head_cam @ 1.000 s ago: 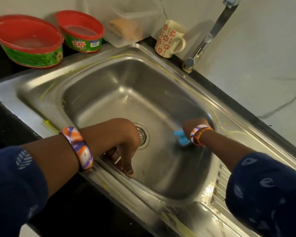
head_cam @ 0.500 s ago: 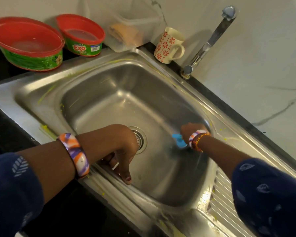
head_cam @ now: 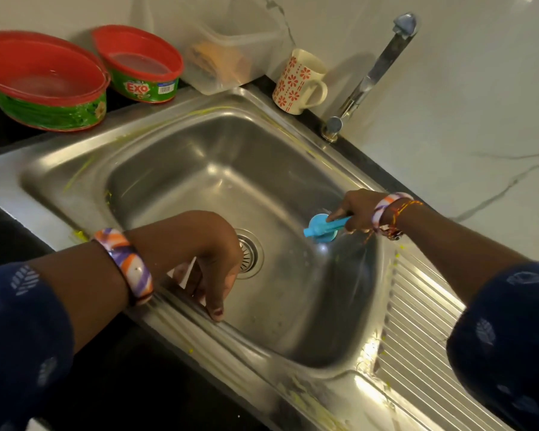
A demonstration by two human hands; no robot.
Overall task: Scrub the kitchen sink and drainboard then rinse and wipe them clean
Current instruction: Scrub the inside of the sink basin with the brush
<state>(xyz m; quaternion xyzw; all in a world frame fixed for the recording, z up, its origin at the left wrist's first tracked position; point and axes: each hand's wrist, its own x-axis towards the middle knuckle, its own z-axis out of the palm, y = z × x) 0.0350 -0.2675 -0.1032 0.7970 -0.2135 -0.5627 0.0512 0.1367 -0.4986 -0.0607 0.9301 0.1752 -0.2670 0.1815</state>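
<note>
The steel sink (head_cam: 181,169) fills the middle of the view, its drain (head_cam: 249,253) at the bottom centre. Yellow-green smears streak the rim and the near edge. The ribbed drainboard (head_cam: 417,325) runs off to the right. My right hand (head_cam: 353,209) grips the handle of a blue scrub brush (head_cam: 321,228), whose round head presses against the basin's right wall. My left hand (head_cam: 212,256) hangs over the near rim, fingers loosely curled down into the basin and holding nothing.
Two red-rimmed green soap tubs (head_cam: 44,85) (head_cam: 140,66) sit on the counter at the back left. A clear plastic container (head_cam: 227,48) and a floral mug (head_cam: 296,82) stand behind the sink. The tap (head_cam: 371,79) rises at the back right against a white marble wall.
My right hand has lifted the brush higher along the right wall, so the blue head and handle show more fully. My left hand stays on the near rim.
</note>
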